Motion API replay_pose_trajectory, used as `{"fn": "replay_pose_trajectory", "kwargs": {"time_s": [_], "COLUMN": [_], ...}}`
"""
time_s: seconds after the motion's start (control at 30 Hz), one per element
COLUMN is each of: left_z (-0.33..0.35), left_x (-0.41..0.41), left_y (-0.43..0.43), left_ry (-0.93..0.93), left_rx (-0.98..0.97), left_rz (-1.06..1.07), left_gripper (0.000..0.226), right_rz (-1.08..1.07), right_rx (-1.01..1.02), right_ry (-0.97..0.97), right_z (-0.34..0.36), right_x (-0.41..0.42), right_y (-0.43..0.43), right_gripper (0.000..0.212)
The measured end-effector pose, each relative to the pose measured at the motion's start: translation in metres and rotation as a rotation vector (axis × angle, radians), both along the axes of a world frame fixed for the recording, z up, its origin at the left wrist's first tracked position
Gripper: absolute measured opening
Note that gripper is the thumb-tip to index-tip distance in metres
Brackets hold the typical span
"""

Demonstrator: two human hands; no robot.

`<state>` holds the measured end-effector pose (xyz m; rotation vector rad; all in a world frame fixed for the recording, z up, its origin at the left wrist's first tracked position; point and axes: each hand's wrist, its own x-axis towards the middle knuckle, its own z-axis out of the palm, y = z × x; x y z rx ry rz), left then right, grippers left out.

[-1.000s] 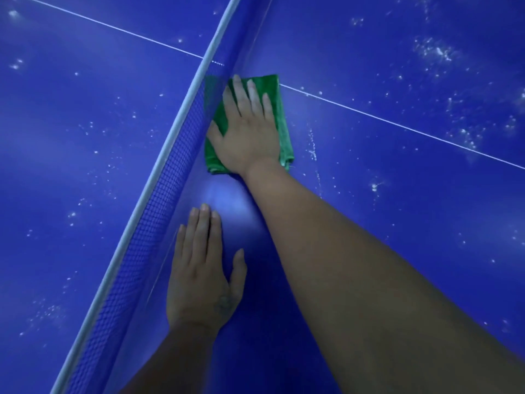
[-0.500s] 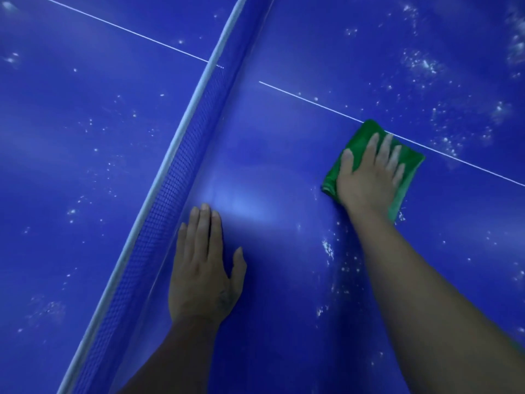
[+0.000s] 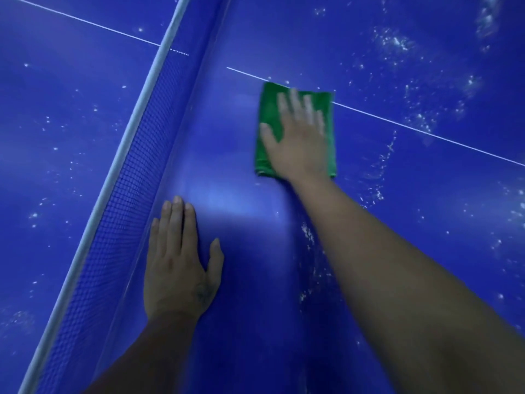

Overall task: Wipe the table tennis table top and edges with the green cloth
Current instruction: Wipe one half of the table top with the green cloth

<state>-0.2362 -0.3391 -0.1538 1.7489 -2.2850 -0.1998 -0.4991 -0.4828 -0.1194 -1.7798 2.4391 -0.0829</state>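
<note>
The folded green cloth (image 3: 268, 109) lies flat on the blue table tennis table top (image 3: 426, 223), right of the net and over the white centre line. My right hand (image 3: 298, 137) presses down on the cloth with fingers spread; it is blurred by motion. My left hand (image 3: 179, 263) rests flat, palm down, on the table beside the net, holding nothing. White specks of dust dot the surface (image 3: 395, 44), mostly to the right and beyond the net; the strip between my hands looks cleaner.
The net (image 3: 122, 177) with its white top band runs diagonally from the lower left to the top middle. A white centre line (image 3: 426, 132) crosses the table on both sides of the net.
My right hand has slid the cloth from beside the net out to the right, then back left toward the net. My left hand has stayed in place.
</note>
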Motion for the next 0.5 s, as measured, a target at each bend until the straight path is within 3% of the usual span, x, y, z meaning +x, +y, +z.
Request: {"fn": "replay_pose_trajectory", "kwargs": {"time_s": [0.17, 0.33, 0.4, 0.5], "left_z": [-0.001, 0.0, 0.001, 0.005], "left_x": [0.002, 0.001, 0.001, -0.001], "left_y": [-0.001, 0.0, -0.001, -0.001], "left_ry": [-0.008, 0.002, 0.007, 0.015], "left_rx": [0.017, 0.021, 0.017, 0.006], "left_rz": [-0.003, 0.0, -0.002, 0.011], "left_gripper": [0.077, 0.076, 0.072, 0.067], "right_rz": [-0.277, -0.561, -0.499, -0.212], "right_rx": [0.05, 0.039, 0.02, -0.025], "right_ry": [0.006, -0.039, -0.042, -0.005], "right_z": [0.011, 0.008, 0.006, 0.001], "right_x": [-0.079, -0.031, 0.006, 0.067], "right_y": [0.044, 0.03, 0.021, 0.032], "right_gripper": [0.077, 0.078, 0.079, 0.078]}}
